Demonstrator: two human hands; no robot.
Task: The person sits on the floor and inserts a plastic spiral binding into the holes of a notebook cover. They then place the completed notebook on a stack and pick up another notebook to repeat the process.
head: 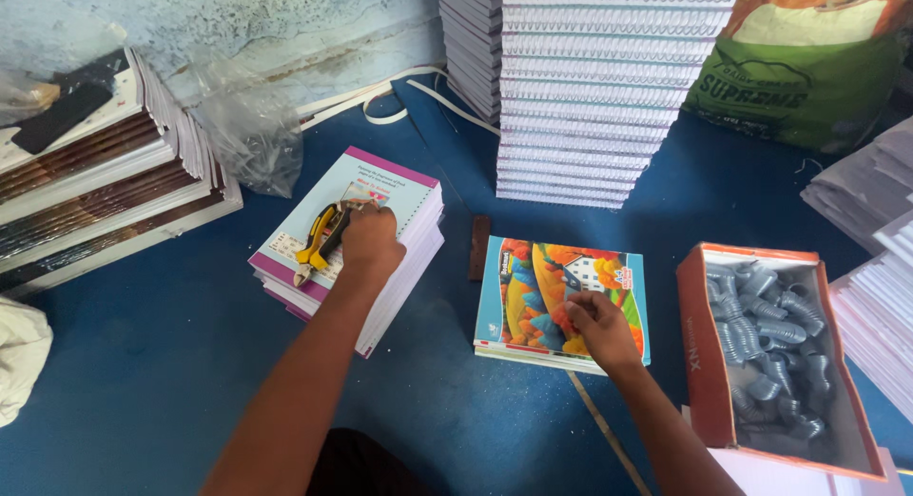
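Forearms reach up from the bottom edge of the frame, spreading apart over a blue floor (171, 363). The left hand (369, 241) sits left of centre, knuckles up, fingers curled shut around the yellow-and-black handles of a pair of pliers (319, 239), whose handles angle down toward the lower left. Hand and pliers rest on top of a stack of pale-covered books (399, 196) with a magenta edge band. The right hand (599, 327) lies just right of centre, palm down, fingers bent and pressing on the cover of a colourful notebook (533, 291) showing a house and bright leaves; whether it pinches anything I cannot tell. That notebook tops a short pile whose near edge runs beside the right wrist.

Between the two piles is a narrow strip of bare floor, with a small dark wooden block (479, 247) at its upper end. Behind the notebook, at upper centre, stands a tall stack of spiral-bound pads (594, 97). Close on the right, an open orange cardboard box (699, 344) holds grey spiral coils (770, 334). A pile of brown-edged books (105, 192) fills the upper left, with crumpled clear plastic (252, 135) beside it, and a green sack (808, 68) lies at upper right. The widest open floor lies at lower left.
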